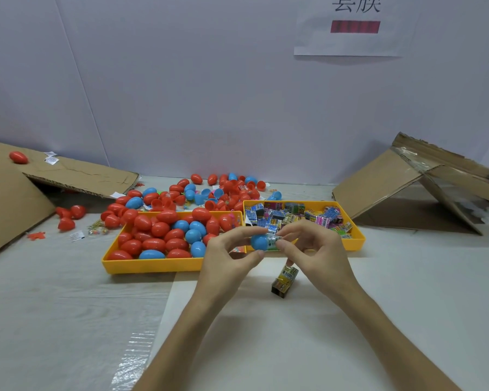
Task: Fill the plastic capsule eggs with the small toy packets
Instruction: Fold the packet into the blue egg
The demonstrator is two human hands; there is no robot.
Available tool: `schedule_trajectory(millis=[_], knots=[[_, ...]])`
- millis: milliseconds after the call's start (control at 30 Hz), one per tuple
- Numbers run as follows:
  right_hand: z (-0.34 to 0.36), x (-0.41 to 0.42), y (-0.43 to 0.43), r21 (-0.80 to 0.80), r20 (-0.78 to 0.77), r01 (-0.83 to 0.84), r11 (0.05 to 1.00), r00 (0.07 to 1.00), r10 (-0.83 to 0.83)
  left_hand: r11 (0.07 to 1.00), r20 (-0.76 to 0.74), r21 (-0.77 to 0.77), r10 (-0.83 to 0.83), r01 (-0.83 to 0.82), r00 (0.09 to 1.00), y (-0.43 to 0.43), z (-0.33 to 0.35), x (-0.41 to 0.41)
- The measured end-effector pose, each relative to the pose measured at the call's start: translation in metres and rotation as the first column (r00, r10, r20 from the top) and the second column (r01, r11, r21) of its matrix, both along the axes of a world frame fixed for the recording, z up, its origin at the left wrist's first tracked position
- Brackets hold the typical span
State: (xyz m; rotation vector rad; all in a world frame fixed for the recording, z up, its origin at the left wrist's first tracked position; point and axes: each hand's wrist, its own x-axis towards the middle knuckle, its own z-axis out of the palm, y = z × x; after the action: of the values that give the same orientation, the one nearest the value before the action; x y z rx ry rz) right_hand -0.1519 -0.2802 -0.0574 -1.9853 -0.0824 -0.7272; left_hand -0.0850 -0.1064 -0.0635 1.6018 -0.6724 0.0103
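Note:
My left hand pinches a blue capsule egg half between thumb and fingers, just in front of the two yellow trays. My right hand pinches a small printed toy packet whose end sits at the mouth of that blue half. A second small packet, dark and yellow, stands on the table below my hands. The left yellow tray holds several closed red and blue eggs. The right yellow tray holds several toy packets.
Behind the trays lies a loose pile of red and blue eggs and open halves. Flattened cardboard leans at the left with a red egg on it. Another cardboard piece leans at the right. A white wall stands behind.

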Motion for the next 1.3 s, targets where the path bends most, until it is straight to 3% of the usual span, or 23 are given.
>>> schedule_trajectory(millis=[1300], knots=[[-0.0039,0.0031,-0.0013,-0.044,0.03,-0.018,0.999,0.999,0.019,0.999,0.018,0.037,0.0,-0.001,1.0,-0.0009,-0.0009,-0.0021]])
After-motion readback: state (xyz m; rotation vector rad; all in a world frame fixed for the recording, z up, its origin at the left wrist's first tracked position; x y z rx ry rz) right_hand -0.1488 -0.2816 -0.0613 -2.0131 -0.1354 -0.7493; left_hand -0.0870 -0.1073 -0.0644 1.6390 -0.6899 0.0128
